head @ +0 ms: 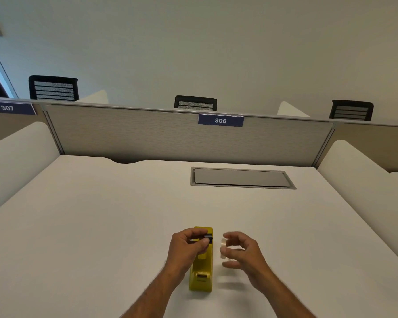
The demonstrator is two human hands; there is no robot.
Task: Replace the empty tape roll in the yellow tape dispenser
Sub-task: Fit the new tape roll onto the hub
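Two hands: left [189, 245] pinching black spindle [207, 238], right [241, 251] gripping tape roll [223, 247].

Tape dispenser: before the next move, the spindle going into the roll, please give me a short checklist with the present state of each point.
1. Black spindle is out of the dispenser and held by the left hand: ok.
2. Tape roll is held by the right hand, beside the spindle, apart from it: ok.
3. Yellow tape dispenser stands flat on the white desk: ok.
4. Dispenser's cradle is free of the old roll: cannot tell, the left hand covers it.
5. Roll's hole faces the spindle: cannot tell, too blurred.
6. Tape's loose end is found: cannot tell.
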